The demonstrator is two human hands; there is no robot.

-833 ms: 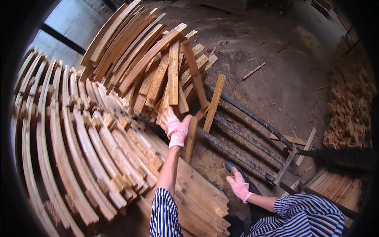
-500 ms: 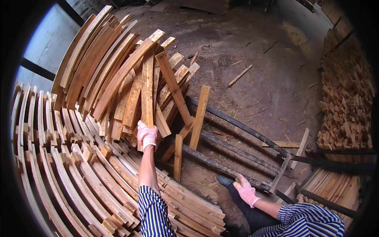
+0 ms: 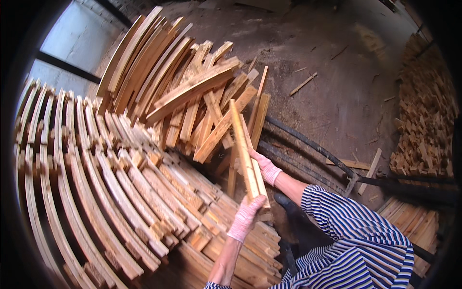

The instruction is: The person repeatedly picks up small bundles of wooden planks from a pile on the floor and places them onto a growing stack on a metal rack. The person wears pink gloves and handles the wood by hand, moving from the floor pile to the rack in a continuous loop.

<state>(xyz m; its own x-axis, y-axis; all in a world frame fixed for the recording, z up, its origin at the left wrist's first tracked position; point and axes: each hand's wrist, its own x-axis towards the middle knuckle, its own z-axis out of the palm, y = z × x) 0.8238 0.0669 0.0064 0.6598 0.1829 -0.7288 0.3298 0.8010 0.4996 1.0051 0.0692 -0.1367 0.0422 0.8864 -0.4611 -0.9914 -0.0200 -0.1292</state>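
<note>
My left hand [image 3: 246, 216], in a pink glove, grips the lower end of two curved wooden slats [image 3: 244, 149] held upright together. My right hand [image 3: 265, 168], also pink-gloved, supports the same slats from behind, a little higher up. The slats rise in front of a loose heap of wooden pieces [image 3: 192, 96]. Below and to the left lies a neat stack of curved slats [image 3: 110, 192] set in rows.
A black hose [image 3: 308, 144] runs across the dirt floor [image 3: 337, 72] on the right. A pile of small wood offcuts [image 3: 426, 120] stands at the far right. More stacked boards [image 3: 414, 221] lie at lower right. A grey wall [image 3: 67, 48] is at upper left.
My left hand has left the heap and come back toward me with slats in it. My right hand has risen from near the floor and joined it on the slats.
</note>
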